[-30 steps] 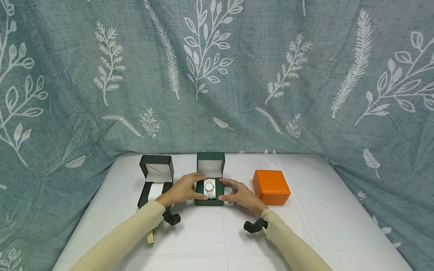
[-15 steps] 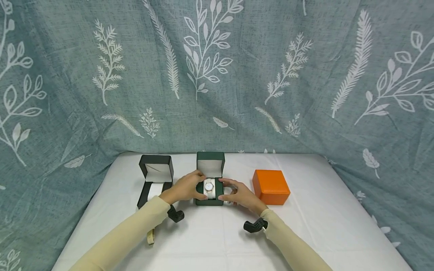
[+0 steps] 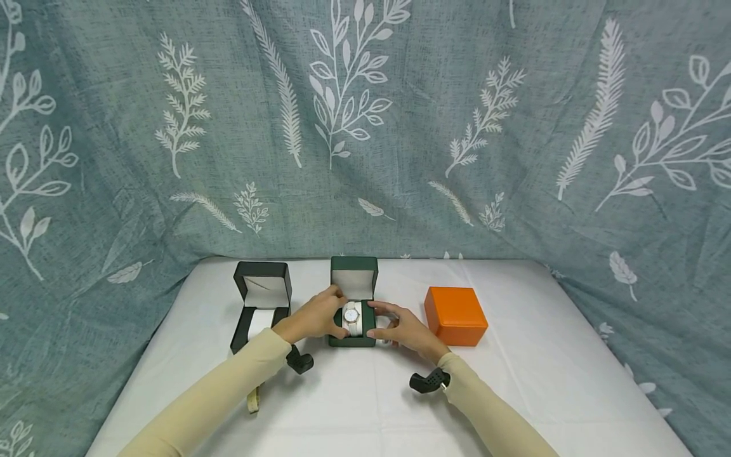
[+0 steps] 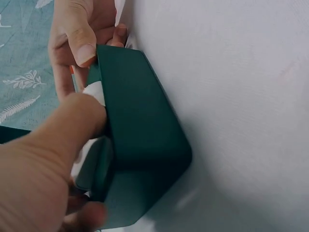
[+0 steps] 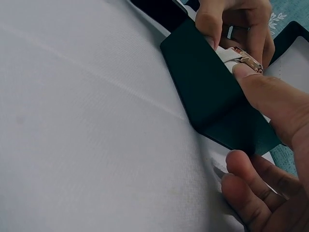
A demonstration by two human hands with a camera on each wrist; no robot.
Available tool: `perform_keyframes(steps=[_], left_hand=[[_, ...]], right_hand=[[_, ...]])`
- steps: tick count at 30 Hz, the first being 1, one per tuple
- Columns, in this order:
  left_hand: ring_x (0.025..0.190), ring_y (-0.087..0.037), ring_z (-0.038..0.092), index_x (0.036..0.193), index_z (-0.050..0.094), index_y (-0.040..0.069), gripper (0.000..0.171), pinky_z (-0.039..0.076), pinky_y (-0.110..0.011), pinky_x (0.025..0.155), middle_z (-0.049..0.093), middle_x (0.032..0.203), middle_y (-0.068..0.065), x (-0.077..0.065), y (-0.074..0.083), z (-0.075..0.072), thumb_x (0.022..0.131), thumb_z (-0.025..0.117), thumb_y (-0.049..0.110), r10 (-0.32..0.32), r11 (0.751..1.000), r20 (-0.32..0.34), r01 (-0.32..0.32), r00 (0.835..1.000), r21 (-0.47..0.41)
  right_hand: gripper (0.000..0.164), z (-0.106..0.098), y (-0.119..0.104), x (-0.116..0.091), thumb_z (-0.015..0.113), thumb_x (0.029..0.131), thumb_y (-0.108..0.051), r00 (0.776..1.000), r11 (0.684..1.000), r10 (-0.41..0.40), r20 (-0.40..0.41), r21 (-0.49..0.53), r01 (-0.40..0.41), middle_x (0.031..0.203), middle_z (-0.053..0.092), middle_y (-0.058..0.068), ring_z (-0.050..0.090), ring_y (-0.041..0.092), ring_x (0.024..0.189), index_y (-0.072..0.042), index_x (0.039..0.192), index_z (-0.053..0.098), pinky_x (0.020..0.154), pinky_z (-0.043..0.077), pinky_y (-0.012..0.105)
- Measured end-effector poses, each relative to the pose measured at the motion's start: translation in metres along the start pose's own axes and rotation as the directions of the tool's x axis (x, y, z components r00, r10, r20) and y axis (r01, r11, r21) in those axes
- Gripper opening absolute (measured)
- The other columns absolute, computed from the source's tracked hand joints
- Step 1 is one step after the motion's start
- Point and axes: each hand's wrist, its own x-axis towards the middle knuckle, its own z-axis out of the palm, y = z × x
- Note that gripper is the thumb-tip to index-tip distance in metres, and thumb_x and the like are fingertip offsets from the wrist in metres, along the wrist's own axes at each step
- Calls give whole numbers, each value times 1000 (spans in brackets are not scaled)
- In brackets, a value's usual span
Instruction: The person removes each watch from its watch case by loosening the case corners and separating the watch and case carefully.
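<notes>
Okay, head view first: white-strapped watch (image 3: pixel 351 315) lying face up on the white cushion (image 3: pixel 360 324) inside the open green box (image 3: pixel 351 342), around the middle toward the back of the counter (image 3: pixel 365 406). Placed to the right of the left hand (image 3: pixel 314 315) and to the left of the right hand (image 3: pixel 408 327), so flanked on both sides. Strap running front to back, toward the body and away, with both hands coming in across that line. Would call the left hand slightly nearer, going by fingertips right up near the cushion's edge. Both hands curled about the sides of the green box, thumbs to the front and fingers to the back, so gripping rather than released; can't tell how hard. Off to the left, an open black box (image 3: pixel 263 269); off to the right, a closed orange box (image 3: pixel 455 315). No readable brand, dial way too small.

Next, left wrist view: green box large and slanted in the shot, near thumb bent in by the cushion, other thumb at the far rim. Plain green walls, no label.

Lastly, right wrist view: right thumb tip beside the watch, gold-toned case nearly edge-on. Again nothing legible.
</notes>
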Motion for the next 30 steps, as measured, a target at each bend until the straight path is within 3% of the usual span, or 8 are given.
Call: perform_keyframes(steps=[4,8,16,22,30], left_hand=[[103,-26,59,130,67,-3,65,53,-40,88,56,127,-19,0,-2,3,80,90,32,51,998,-40,-49,998,32],[104,-24,59,133,65,-2,68,53,-38,89,57,127,-16,0,-5,6,80,88,33,54,998,-50,-52,997,44],[106,-24,61,138,62,-2,73,53,-38,91,60,127,-14,-1,-6,10,78,88,31,61,998,-101,-62,993,-14],[110,-27,62,137,63,-3,72,53,-39,91,60,129,-17,0,-5,10,77,87,29,44,998,-99,-49,994,-41],[104,-25,64,134,65,-2,68,54,-35,84,65,123,-17,3,-9,11,76,88,28,45,993,-119,-57,992,-101]], right_hand=[[69,0,1,0,85,87,-34,1000,1000,10,-3,4,-10,145,56,5,64,25,79,-34,149,54,61,51,34],[69,0,2,1,85,87,-34,1000,1000,0,-3,6,0,145,56,7,63,26,78,-32,149,54,60,50,34],[71,-1,2,1,85,86,-40,1000,1000,7,-2,-16,-7,144,57,3,63,24,77,-34,149,54,61,52,34],[72,-1,3,1,84,87,-41,1000,1000,-7,2,-27,8,145,57,3,64,23,76,-34,150,53,62,53,34],[70,-1,5,1,85,86,-41,1000,999,-16,4,-29,16,143,57,1,64,23,78,-38,149,53,63,54,35]])
